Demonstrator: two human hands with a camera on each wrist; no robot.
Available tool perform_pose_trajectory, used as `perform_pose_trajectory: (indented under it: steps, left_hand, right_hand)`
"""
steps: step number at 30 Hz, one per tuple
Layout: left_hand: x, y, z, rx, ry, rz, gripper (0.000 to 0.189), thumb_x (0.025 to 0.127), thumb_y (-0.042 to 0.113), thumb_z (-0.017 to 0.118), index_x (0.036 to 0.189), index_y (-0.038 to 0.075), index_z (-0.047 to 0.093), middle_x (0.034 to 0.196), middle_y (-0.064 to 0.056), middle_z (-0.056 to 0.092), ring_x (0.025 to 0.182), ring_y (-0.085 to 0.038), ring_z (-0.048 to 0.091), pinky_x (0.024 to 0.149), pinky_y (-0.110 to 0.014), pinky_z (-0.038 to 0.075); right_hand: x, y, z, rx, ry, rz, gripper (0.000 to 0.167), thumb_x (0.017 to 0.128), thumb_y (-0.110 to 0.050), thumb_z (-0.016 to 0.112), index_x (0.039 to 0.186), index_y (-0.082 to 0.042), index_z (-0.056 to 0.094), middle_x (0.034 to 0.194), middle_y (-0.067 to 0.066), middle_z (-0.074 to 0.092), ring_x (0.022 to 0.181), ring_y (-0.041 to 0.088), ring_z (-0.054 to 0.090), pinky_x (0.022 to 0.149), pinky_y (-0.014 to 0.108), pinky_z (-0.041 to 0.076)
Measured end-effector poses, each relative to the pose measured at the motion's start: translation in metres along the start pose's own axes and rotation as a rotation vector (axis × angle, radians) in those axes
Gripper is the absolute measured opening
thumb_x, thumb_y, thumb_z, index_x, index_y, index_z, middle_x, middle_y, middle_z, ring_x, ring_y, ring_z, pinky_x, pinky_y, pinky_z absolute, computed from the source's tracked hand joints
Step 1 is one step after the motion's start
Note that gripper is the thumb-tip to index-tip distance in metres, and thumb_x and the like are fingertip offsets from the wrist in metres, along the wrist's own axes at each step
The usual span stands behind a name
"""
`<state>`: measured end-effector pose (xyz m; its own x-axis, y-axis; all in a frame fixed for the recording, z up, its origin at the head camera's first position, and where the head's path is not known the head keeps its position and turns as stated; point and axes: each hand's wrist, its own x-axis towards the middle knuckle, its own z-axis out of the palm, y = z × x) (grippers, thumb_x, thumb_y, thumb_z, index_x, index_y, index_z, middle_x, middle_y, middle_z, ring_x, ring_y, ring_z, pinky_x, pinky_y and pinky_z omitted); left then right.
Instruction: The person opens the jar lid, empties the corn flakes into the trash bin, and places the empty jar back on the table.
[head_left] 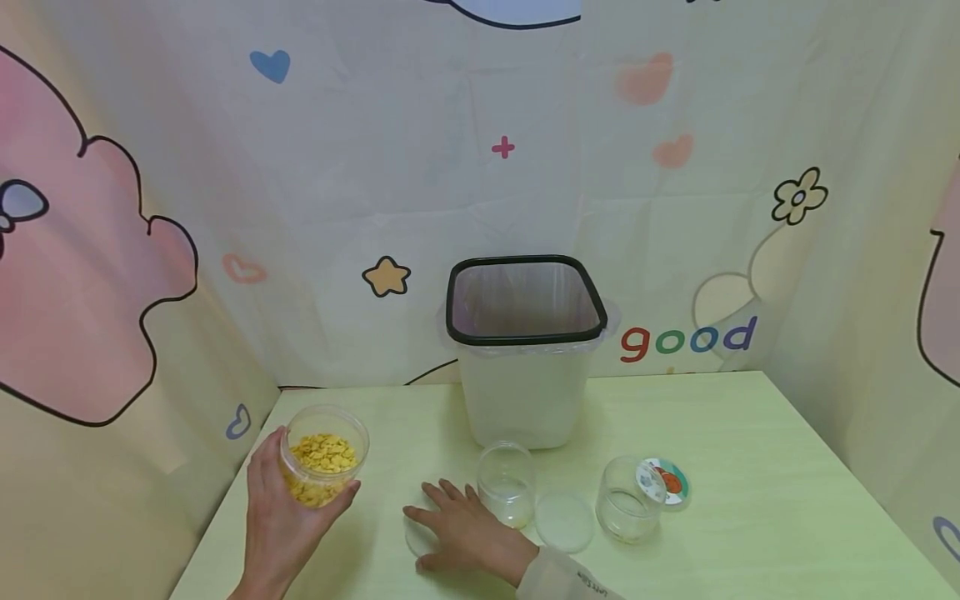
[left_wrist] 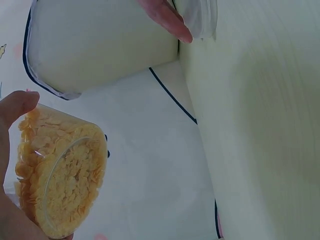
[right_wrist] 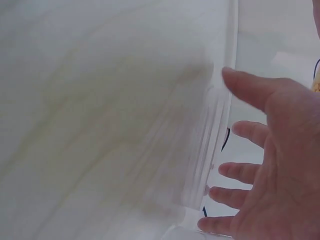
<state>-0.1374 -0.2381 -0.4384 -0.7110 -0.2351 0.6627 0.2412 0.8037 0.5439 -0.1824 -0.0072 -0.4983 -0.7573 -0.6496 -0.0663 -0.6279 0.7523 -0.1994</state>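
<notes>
My left hand [head_left: 283, 512] grips a clear round jar [head_left: 298, 492] of yellow flakes [head_left: 326, 452], raised over the left side of the table. It tilts with its lidless mouth up; the left wrist view shows flakes [left_wrist: 70, 175] through its base. At the front middle, my right hand [head_left: 467, 533] spreads its fingers over a clear round lid [head_left: 415, 542] lying on the table. In the right wrist view the lid [right_wrist: 206, 145] stands edge-on, with the fingertips right at its rim. Most of the lid is hidden under the hand in the head view.
A tall translucent bin [head_left: 525, 392] with a black rim stands behind. Two clear jars [head_left: 507, 483] [head_left: 628, 504] stand right of my right hand. Between them lies another clear lid [head_left: 564, 523]. A round lid with a printed label [head_left: 675, 483] sits behind the right jar.
</notes>
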Motion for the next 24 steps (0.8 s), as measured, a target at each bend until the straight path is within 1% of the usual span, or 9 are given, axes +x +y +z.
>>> perform_pose_trajectory:
  steps: [9,15,20,24]
  left_hand:
    - [0.000,0.003,-0.001,0.006,-0.008,-0.001,0.120,0.051,0.025,0.097,0.148,0.004,0.030,0.140,-0.022,0.039,0.124,-0.037,0.042,0.094,-0.067,0.045]
    - [0.003,0.006,-0.002,-0.001,-0.001,0.009,0.121,0.051,0.025,0.097,0.149,0.005,0.029,0.140,-0.023,0.040,0.124,-0.037,0.042,0.094,-0.067,0.045]
    - [0.005,0.008,-0.003,-0.007,0.008,0.026,0.121,0.051,0.025,0.097,0.149,0.005,0.029,0.139,-0.023,0.040,0.124,-0.037,0.042,0.094,-0.067,0.045]
    - [0.007,0.010,-0.004,-0.006,0.015,0.034,0.120,0.050,0.025,0.097,0.148,0.004,0.030,0.139,-0.023,0.040,0.123,-0.037,0.043,0.093,-0.067,0.045]
  right_hand:
    - [-0.004,-0.001,-0.003,-0.027,0.025,-0.035,0.070,0.087,-0.069,0.055,0.149,-0.042,0.038,0.161,-0.001,0.030,0.148,0.029,0.030,0.113,0.058,0.034]
    - [-0.005,0.000,-0.003,-0.009,0.050,-0.071,0.071,0.089,-0.073,0.044,0.152,-0.043,0.031,0.164,0.000,0.024,0.151,0.028,0.023,0.117,0.059,0.028]
    - [-0.006,-0.002,-0.007,-0.067,0.140,-0.120,0.070,0.092,-0.073,0.039,0.153,-0.040,0.030,0.164,0.003,0.024,0.151,0.029,0.024,0.115,0.061,0.029]
    - [-0.010,-0.005,-0.014,-0.108,0.214,-0.159,0.069,0.093,-0.073,0.036,0.153,-0.039,0.031,0.163,0.004,0.025,0.150,0.029,0.025,0.114,0.061,0.031]
